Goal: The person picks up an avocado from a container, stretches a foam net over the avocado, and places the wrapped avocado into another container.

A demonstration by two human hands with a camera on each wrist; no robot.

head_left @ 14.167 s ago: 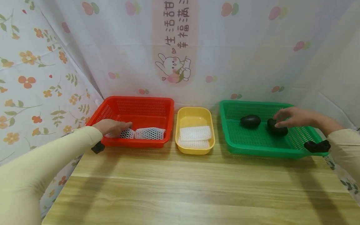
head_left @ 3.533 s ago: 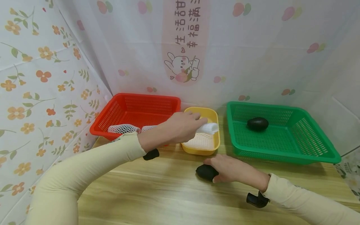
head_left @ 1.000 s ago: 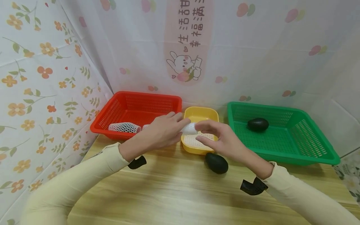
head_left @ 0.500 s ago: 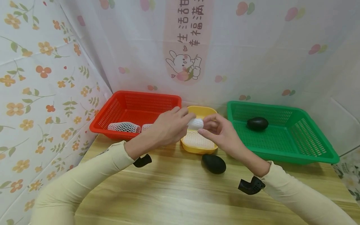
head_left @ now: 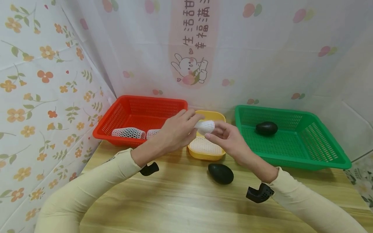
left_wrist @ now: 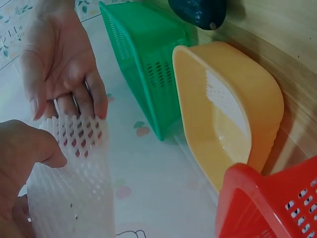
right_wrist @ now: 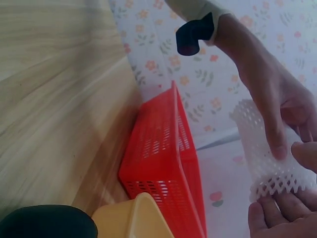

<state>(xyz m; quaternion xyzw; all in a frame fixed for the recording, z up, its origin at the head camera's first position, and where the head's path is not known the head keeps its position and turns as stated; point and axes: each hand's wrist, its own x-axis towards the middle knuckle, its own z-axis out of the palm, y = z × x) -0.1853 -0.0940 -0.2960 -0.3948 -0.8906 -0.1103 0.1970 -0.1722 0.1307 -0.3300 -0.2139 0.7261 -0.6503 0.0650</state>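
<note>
Your left hand [head_left: 180, 127] pinches the white foam net [head_left: 206, 126] between thumb and fingers, holding it up above the yellow tray [head_left: 207, 157]. Your right hand [head_left: 231, 139] meets the other end, its fingers loosely curved and their tips showing through the mesh at the rim, while the left wrist view shows its thumb clear of the net. Half a second ago the two hands were much the same; the net has since shifted slightly to the right.

The nearer dark fruit [head_left: 220, 174] lies on its side on the worktop [head_left: 175, 202], just in front of the tray's near edge, towards the right corner. Your right hand was gripping it three and a half seconds ago; now nothing touches it. Back at the oldest frame two fruits sat in the green basket [head_left: 288, 145], along the worktop's far edge on the right; one remains, the farther dark fruit [head_left: 266, 128], near the basket's left end.

The tray held a folded net over another then; now you can see one flat net [head_left: 205, 145] at its near end. In the red basket [head_left: 140, 121], two netted pieces [head_left: 128, 132] stay along the near edge, one partly behind your left hand.
</note>
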